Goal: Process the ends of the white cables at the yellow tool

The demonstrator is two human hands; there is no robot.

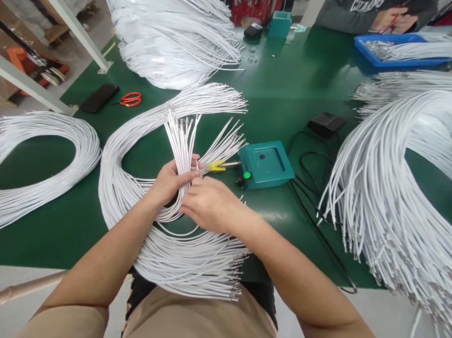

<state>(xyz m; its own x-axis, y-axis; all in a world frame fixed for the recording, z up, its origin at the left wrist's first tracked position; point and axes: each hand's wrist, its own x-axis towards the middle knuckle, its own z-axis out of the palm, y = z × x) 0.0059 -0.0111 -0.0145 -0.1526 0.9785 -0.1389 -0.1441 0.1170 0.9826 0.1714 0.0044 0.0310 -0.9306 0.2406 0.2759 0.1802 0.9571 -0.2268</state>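
My left hand (171,181) is closed round an upright bunch of white cables (182,146), whose tips fan out above the fingers. Close against it, my right hand (208,203) has its fingers pinched together at a single white cable (197,165); its fingertips are partly hidden. Just beyond both hands, a yellow clip-like piece (215,166) sits on a metal rod from a teal box (266,164) with a lit green button. A large curved bundle of white cables (113,167) lies around and under my hands, its near ends (204,269) toward my lap.
More white cable coils lie at the left (85,145), the back (173,33) and the right (364,162). Red-handled scissors (130,99) and a dark phone-like slab (99,98) rest behind. Black cords trail from the teal box near a black pedal-like block (326,125). Across the table, a person works by a blue tray (404,62).
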